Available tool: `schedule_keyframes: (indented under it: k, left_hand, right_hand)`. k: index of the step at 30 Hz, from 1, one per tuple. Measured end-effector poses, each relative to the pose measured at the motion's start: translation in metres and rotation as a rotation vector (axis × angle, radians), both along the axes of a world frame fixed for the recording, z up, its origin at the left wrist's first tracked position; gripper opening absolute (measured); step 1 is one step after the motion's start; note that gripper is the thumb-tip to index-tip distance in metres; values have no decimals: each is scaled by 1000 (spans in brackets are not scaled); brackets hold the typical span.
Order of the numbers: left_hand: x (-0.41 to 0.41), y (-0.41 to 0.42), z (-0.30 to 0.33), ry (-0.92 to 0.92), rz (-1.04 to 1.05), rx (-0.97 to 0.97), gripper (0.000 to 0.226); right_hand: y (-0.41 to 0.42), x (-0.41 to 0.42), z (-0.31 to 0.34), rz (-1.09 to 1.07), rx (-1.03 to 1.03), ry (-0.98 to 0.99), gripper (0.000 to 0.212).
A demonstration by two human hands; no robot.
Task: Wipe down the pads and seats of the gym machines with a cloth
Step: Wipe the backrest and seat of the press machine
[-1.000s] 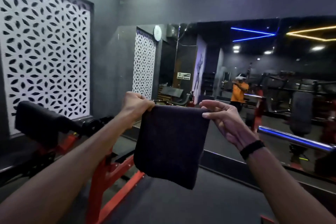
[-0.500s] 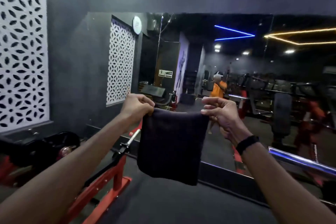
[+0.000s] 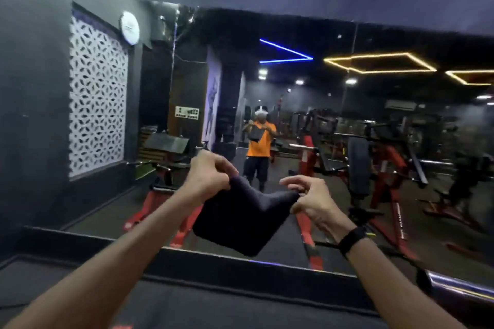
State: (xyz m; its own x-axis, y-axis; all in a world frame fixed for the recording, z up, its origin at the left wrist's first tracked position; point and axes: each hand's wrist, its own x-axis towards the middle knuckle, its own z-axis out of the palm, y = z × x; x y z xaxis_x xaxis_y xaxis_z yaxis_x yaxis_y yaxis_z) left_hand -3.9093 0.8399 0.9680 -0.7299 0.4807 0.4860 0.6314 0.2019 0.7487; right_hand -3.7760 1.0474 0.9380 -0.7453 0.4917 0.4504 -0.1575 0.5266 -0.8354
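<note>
**Cloth held up before gym mirror**

Nearest, a dark padded surface (image 3: 213,302) runs across the bottom edge. Above it, the left hand (image 3: 207,176) pinches one top corner of a dark folded cloth (image 3: 242,219); the right hand (image 3: 311,201) pinches the other, a black wristband (image 3: 352,239) behind it. The cloth hangs in the air between them, sagging at the middle. Beyond stands a wall mirror (image 3: 401,43) reflecting red-framed machines (image 3: 387,168), a white lattice panel (image 3: 97,99), a round clock (image 3: 130,27) and blue and yellow ceiling lights. A small wall sign (image 3: 187,112) is illegible.
</note>
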Motion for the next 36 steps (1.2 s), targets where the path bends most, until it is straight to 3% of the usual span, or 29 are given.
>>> schedule_keyframes:
  k: [5,14,18,23,28,36]
  left_hand:
    - [-56,79,-15,-75,-86,68,40]
    - [-134,282,-40,-306,-252,145,38]
    - [-163,372,-13,-291,-332,107,40]
    - [-187,461,-1,-242,-392,132,38]
    - [-208,540,-7,-213,-451,79,39]
    - [-245,693,-28,-71,-580,-16,32]
  right_hand:
    - [65,-29,-28,-236,-136,62,40]
    - [232,-79,-32,-623,18,8,41]
    - [318,-95,-2,-658,-1,31,47]
    - [401,-116,44,-652,26,112,39]
    - [471,-131,38,-603,-46,133,37]
    - [592,-149,23,-726,-53,105,42]
